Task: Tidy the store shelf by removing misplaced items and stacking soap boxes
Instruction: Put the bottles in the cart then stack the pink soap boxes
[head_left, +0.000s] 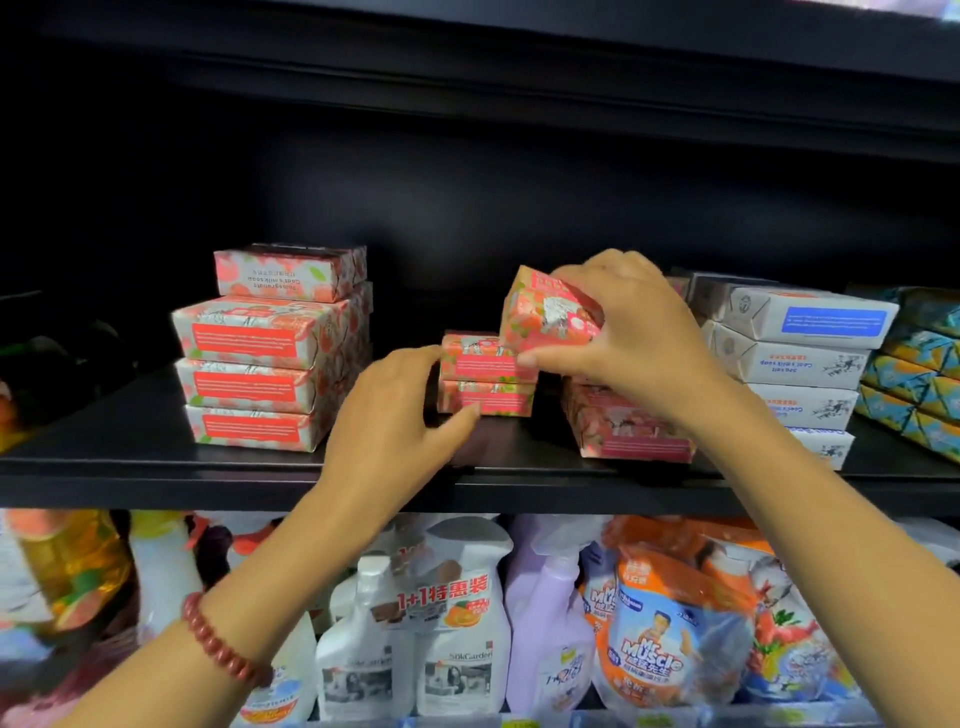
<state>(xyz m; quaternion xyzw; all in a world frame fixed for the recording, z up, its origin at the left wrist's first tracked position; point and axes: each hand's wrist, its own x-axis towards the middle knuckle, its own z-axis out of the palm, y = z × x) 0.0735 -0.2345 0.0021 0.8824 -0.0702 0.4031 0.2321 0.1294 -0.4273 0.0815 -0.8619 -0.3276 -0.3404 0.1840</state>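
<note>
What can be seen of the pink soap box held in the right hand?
The pink fruit-printed soap box is a small rectangular carton with green leaves and a whitish label patch. It is tilted above a two-high pile of matching pink boxes on the black shelf. The right hand grips it from above, thumb under its lower edge. Whether it touches the pile is unclear.

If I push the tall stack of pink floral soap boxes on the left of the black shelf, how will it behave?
The tall stack of pink floral soap boxes likely slides as stiff blocks, since flat faces sit flush. Its top box sits off-centre, so it may slip off first. Pushed low, the smooth black shelf probably lets it slide, not tip.
</note>
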